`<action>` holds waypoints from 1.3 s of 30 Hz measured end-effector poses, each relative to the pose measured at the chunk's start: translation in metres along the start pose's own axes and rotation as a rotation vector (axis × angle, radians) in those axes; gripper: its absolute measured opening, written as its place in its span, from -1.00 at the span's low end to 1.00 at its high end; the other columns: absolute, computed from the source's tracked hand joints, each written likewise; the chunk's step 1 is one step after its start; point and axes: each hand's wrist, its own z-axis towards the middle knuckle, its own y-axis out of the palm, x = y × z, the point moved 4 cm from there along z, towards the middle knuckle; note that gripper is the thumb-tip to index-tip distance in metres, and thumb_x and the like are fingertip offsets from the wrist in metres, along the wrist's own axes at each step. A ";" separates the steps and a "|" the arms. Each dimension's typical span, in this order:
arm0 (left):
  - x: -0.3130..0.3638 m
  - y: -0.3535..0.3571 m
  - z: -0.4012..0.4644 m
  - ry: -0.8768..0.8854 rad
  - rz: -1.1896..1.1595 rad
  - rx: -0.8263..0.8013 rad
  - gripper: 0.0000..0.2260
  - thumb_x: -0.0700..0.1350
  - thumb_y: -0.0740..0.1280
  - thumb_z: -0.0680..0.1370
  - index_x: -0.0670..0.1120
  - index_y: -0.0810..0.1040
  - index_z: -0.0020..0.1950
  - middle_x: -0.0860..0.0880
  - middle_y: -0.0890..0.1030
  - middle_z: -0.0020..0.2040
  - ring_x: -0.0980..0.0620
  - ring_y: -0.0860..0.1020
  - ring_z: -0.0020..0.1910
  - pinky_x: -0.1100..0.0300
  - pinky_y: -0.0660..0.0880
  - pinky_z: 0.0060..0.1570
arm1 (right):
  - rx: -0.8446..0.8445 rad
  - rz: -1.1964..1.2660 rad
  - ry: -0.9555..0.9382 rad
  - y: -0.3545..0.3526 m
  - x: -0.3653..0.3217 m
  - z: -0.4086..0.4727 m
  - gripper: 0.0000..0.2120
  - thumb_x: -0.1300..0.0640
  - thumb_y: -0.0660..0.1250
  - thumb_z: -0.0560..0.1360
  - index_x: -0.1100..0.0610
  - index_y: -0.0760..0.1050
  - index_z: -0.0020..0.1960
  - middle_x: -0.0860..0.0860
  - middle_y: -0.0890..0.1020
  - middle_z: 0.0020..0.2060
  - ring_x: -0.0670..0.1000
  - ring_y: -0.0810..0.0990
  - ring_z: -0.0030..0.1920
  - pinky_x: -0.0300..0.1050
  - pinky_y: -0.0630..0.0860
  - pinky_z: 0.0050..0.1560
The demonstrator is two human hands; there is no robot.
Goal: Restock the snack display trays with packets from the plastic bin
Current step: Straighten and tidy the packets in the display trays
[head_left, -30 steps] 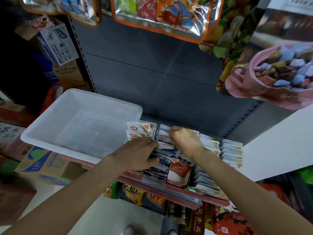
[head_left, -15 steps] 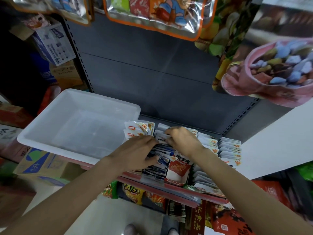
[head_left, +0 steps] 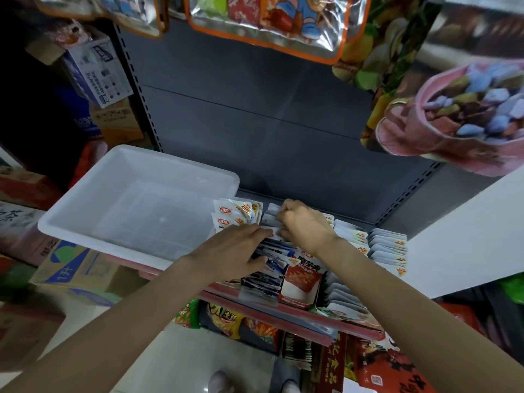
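- The right hand (head_left: pixel 304 228) sits farther back along the blue packets (head_left: pixel 269 262) than a second ago.
- The left hand's (head_left: pixel 235 251) fingers reach farther over them.

Single view, worn on the head, looking forward and steeply down onto a shop shelf (head_left: pixel 283 300) from close above. Wide-angle, with bent edges: hanging bags at the top border, feet on the floor at the bottom. Near enough for both forearms to enter from the lower corners, with left hand (head_left: pixel 235 251) and right hand (head_left: pixel 304 226) meeting near centre. White plastic bin (head_left: pixel 85 211) left of centre, grey back panel (head_left: pixel 255 123) straight ahead. No second view for overlap.
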 end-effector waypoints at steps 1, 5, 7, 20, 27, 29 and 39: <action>0.000 0.000 0.001 -0.005 0.004 -0.018 -0.52 0.09 0.14 0.61 -0.04 0.22 0.49 -0.04 0.36 0.40 -0.01 0.37 0.32 0.13 0.32 0.28 | -0.014 -0.007 -0.003 0.001 0.000 0.001 -0.77 0.13 0.23 0.57 0.18 0.53 0.16 0.08 0.44 0.17 0.09 0.44 0.19 -0.03 0.49 0.09; 0.001 0.001 0.004 -0.007 0.073 0.029 -0.56 0.08 -0.03 0.64 -0.07 0.43 0.37 -0.08 0.51 0.27 -0.03 0.46 0.21 0.07 0.39 0.19 | 0.008 0.070 0.017 -0.001 0.000 -0.002 -0.84 0.20 0.23 0.56 0.20 0.56 0.03 0.08 0.50 0.07 0.15 0.55 0.03 -0.04 0.49 -0.01; 0.002 0.002 0.004 0.023 0.136 0.091 -0.56 0.05 -0.07 0.65 -0.08 0.49 0.30 -0.06 0.56 0.20 -0.02 0.50 0.16 0.06 0.42 0.13 | 0.068 0.059 0.026 -0.006 0.000 -0.005 -0.83 0.22 0.21 0.56 0.23 0.56 0.01 0.09 0.50 0.05 0.16 0.56 -0.02 -0.07 0.48 -0.08; 0.010 -0.006 -0.001 -0.217 -0.205 0.131 -0.57 -0.13 0.19 0.61 -0.16 0.20 0.46 -0.12 0.38 0.32 -0.05 0.38 0.29 0.13 0.35 0.24 | -0.082 0.152 0.093 0.003 0.010 -0.005 -0.95 0.24 0.29 0.48 0.15 0.48 -0.17 0.16 0.57 -0.15 0.19 0.57 -0.11 -0.02 0.52 -0.14; 0.010 -0.004 0.017 -0.270 -0.155 -0.017 -0.52 -0.22 0.19 0.58 -0.22 0.17 0.49 -0.23 0.53 0.18 -0.17 0.52 0.11 0.09 0.43 -0.05 | -0.050 0.320 0.175 0.009 0.013 -0.005 -0.76 0.39 0.25 0.42 0.18 0.40 -0.38 0.22 0.60 -0.28 0.25 0.59 -0.21 -0.03 0.47 -0.28; 0.008 -0.004 0.015 -0.265 -0.175 -0.022 -0.56 -0.23 0.17 0.58 -0.20 0.21 0.47 -0.23 0.53 0.18 -0.16 0.52 0.10 0.12 0.40 -0.08 | -0.064 0.340 0.163 0.007 0.013 -0.006 -0.83 0.35 0.28 0.44 0.24 0.49 -0.32 0.19 0.59 -0.27 0.23 0.60 -0.17 -0.05 0.47 -0.25; 0.026 -0.008 -0.012 -0.034 -0.069 0.283 -0.71 -0.23 0.18 0.57 -0.09 0.48 0.28 -0.02 0.43 0.18 0.01 0.43 0.16 0.18 0.39 0.15 | -0.079 0.472 0.082 -0.008 0.009 -0.053 -0.65 0.29 0.31 0.46 0.13 0.53 0.23 0.03 0.61 0.11 -0.01 0.56 0.13 -0.21 0.47 0.17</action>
